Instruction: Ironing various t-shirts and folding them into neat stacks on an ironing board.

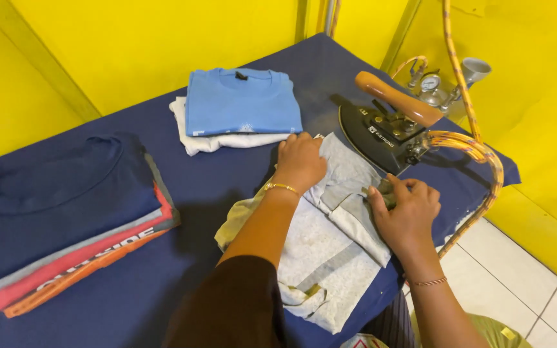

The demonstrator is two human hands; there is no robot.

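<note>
Nearest the camera, a dark sleeve (233, 303) covers the left upper arm, and from it the forearm runs out to the left hand (300, 161), which lies palm-down with fingers together, pressing the far edge of a grey garment (330, 258). This garment, pale grey with a darker grey band and an olive-tinted hem, is spread crumpled and partly folded on the near right part of the navy-covered ironing table (214, 187), its lower end hanging over the near edge. The right hand (406, 209) is closed on a bunched fold at the garment's right edge, thumb against fingers. A gold bracelet (281, 187) circles the left wrist; a thin cord band (428, 281) circles the right. Just beyond the garment stands a black steam iron (381, 132) with a brown wooden handle, fed by a braided yellow hose (478, 148). Behind it, a round pressure gauge (430, 82) and metal fittings. Far centre: a folded light-blue shirt (240, 103), small dark neck label visible, atop a white one (211, 140). Left: a stack of folded shirts (66, 219), navy uppermost, then grey, red and orange layers with white lettering along the edges. Yellow walls (130, 45) surround the table.
</note>
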